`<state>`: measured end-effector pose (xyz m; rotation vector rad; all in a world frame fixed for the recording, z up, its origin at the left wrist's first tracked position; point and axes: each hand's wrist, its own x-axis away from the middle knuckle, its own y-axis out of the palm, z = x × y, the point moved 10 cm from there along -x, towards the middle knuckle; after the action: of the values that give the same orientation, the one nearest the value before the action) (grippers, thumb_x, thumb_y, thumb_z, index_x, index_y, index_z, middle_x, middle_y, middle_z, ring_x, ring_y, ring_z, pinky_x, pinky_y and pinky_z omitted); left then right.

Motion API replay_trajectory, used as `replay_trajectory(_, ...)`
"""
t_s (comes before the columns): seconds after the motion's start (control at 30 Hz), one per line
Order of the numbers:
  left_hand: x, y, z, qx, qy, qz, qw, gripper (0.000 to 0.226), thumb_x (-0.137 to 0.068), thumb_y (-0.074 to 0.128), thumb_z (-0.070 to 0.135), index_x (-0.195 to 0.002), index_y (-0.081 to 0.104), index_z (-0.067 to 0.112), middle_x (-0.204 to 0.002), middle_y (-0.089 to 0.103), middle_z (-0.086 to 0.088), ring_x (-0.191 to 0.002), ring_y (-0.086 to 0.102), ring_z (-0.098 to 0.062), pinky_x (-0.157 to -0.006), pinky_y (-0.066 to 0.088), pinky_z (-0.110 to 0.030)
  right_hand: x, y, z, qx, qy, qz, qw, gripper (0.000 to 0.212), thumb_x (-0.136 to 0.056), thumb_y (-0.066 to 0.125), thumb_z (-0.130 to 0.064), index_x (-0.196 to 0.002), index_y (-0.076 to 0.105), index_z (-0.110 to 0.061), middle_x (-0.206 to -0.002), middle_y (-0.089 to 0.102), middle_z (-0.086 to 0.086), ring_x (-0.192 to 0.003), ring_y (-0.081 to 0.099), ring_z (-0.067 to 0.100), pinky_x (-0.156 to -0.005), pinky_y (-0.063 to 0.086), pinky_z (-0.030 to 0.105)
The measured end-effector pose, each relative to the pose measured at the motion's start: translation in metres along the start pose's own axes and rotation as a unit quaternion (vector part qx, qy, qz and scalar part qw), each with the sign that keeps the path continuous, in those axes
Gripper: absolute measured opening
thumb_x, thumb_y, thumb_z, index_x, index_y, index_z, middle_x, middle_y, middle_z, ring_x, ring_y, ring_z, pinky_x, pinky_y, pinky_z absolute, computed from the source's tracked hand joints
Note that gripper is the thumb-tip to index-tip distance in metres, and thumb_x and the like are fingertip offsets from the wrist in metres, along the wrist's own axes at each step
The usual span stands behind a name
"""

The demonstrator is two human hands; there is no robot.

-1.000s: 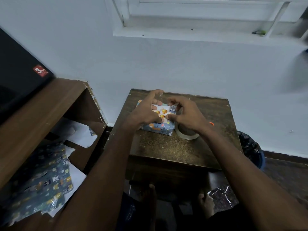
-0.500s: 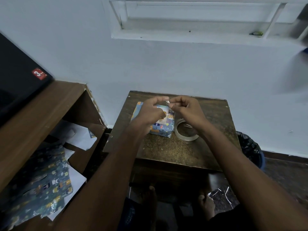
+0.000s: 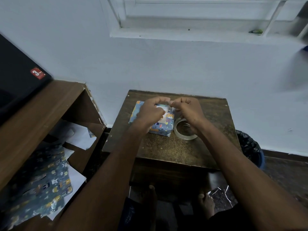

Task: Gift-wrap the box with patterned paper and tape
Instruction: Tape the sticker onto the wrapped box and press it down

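A short strip of clear tape (image 3: 168,103) is held stretched between the two hands above the box (image 3: 164,126). It is pinched at one end by the thumb and forefinger of the left hand (image 3: 150,112) and at the other end by those of the right hand (image 3: 189,110); the other fingers of both hands are curled in. The strip is kept taut and lifted clear of the paper, most likely so that it does not fold onto itself or stick before it is lined up over a seam.

The box lies on the desk (image 3: 168,149) directly below the left hand and partly hidden by it. It is already covered in blue patterned paper with small animal figures, and a pale patch shows on its upper face under the left palm; whether this is a flap or bare box cannot be told. No hand rests on the box, so the folds are judged to be holding by themselves for the moment.

The tape roll (image 3: 184,130) lies flat on the desk under the right wrist, just beside the box on its right, within easy reach for a further piece.

A spare sheet of the same patterned paper (image 3: 41,182) is kept on the lower shelf well to the left of the left forearm, out of the working area. A bin with a dark liner (image 3: 251,147) stands on the floor to the right of the right forearm.
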<state>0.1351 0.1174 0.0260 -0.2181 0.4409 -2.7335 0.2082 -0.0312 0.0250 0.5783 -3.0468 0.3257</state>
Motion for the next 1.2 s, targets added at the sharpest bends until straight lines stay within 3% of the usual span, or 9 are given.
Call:
replay_trajectory(0.07, -0.001, -0.004, 0.003, -0.051, 0.025, 0.016, 0.998, 0.051, -0.089, 0.055, 0.001, -0.124, 0.075, 0.033, -0.115, 0.073, 0.010, -0.084, 0.067, -0.006, -0.074, 0.060, -0.035, -0.002, 0.000, 0.000, 0.018, -0.002, 0.000, 1.000, 0.021, -0.094, 0.071, -0.021, -0.084, 0.077, -0.004, -0.076, 0.076, 0.002, -0.068, 0.067, 0.007, -0.065, 0.050, 0.028)
replay_trajectory(0.2, -0.003, -0.006, 0.000, -0.115, 0.029, 0.049, 0.992, 0.043, -0.079, 0.050, 0.031, -0.105, 0.070, 0.059, -0.113, 0.075, 0.023, -0.110, 0.068, -0.008, -0.104, 0.050, -0.054, -0.005, 0.003, 0.004, 0.061, -0.004, 0.002, 0.998, 0.027, -0.094, 0.071, -0.024, -0.079, 0.074, -0.001, -0.076, 0.075, 0.008, -0.065, 0.062, 0.008, -0.062, 0.048, 0.026)
replay_trajectory(0.27, -0.006, -0.007, 0.001, -0.124, 0.035, 0.063, 0.990, 0.035, -0.079, 0.049, 0.034, -0.094, 0.075, 0.052, -0.108, 0.076, 0.025, -0.110, 0.068, -0.007, -0.107, 0.048, -0.055, -0.006, 0.004, 0.005, 0.086, -0.004, 0.002, 0.996, 0.025, -0.093, 0.070, -0.023, -0.076, 0.074, -0.005, -0.073, 0.073, 0.001, -0.063, 0.061, 0.004, -0.059, 0.046, 0.021)
replay_trajectory(0.4, -0.006, -0.012, 0.005, -0.131, 0.043, 0.108, 0.985, 0.023, -0.091, 0.057, 0.032, -0.086, 0.077, 0.043, -0.097, 0.075, 0.024, -0.104, 0.066, -0.005, -0.111, 0.039, -0.054, -0.009, 0.007, 0.008, 0.101, 0.000, -0.001, 0.995, 0.022, -0.090, 0.070, -0.020, -0.078, 0.075, -0.003, -0.079, 0.076, 0.004, -0.069, 0.065, 0.009, -0.063, 0.049, 0.028)
replay_trajectory(0.5, -0.007, -0.015, 0.004, -0.123, 0.049, 0.151, 0.980, 0.023, -0.095, 0.061, 0.032, -0.087, 0.082, 0.037, -0.084, 0.073, 0.024, -0.099, 0.066, -0.007, -0.110, 0.040, -0.052, -0.010, 0.007, 0.011, 0.110, 0.004, -0.003, 0.994, 0.022, -0.090, 0.071, -0.020, -0.076, 0.075, -0.003, -0.075, 0.075, 0.003, -0.068, 0.064, 0.009, -0.064, 0.049, 0.031)
replay_trajectory(0.6, -0.004, -0.019, 0.003, -0.132, 0.030, 0.196, 0.971, 0.017, -0.093, 0.069, 0.034, -0.084, 0.083, 0.034, -0.087, 0.077, 0.018, -0.100, 0.065, -0.011, -0.104, 0.031, -0.039, -0.011, 0.008, 0.013, 0.111, 0.012, -0.002, 0.994, 0.023, -0.088, 0.071, -0.020, -0.070, 0.074, -0.006, -0.066, 0.071, -0.003, -0.062, 0.061, 0.007, -0.062, 0.048, 0.030)
replay_trajectory(0.7, -0.002, -0.018, 0.001, -0.140, 0.021, 0.213, 0.967, 0.015, -0.090, 0.070, 0.034, -0.081, 0.083, 0.033, -0.083, 0.077, 0.014, -0.099, 0.066, -0.013, -0.100, 0.028, -0.038, -0.011, 0.009, 0.014, 0.110, 0.020, 0.004, 0.994, 0.024, -0.086, 0.072, -0.021, -0.068, 0.073, -0.005, -0.064, 0.069, -0.002, -0.061, 0.060, 0.008, -0.062, 0.047, 0.030)
replay_trajectory(0.87, -0.001, -0.016, 0.001, -0.159, 0.025, 0.225, 0.961, 0.017, -0.088, 0.068, 0.027, -0.091, 0.084, 0.034, -0.099, 0.080, 0.014, -0.107, 0.065, -0.013, -0.105, 0.028, -0.039, -0.013, 0.007, 0.014, 0.120, 0.024, 0.024, 0.992, 0.024, -0.082, 0.071, -0.021, -0.071, 0.072, 0.000, -0.072, 0.073, 0.013, -0.064, 0.062, 0.014, -0.063, 0.048, 0.035)
replay_trajectory(1.2, -0.005, -0.020, -0.002, -0.158, 0.013, 0.223, 0.962, 0.016, -0.095, 0.067, 0.026, -0.095, 0.083, 0.029, -0.106, 0.079, 0.013, -0.112, 0.064, -0.013, -0.095, 0.021, -0.033, -0.015, 0.009, 0.016, 0.112, 0.036, 0.029, 0.993, 0.024, -0.081, 0.070, -0.018, -0.073, 0.072, 0.004, -0.072, 0.073, 0.017, -0.064, 0.064, 0.021, -0.064, 0.050, 0.038)
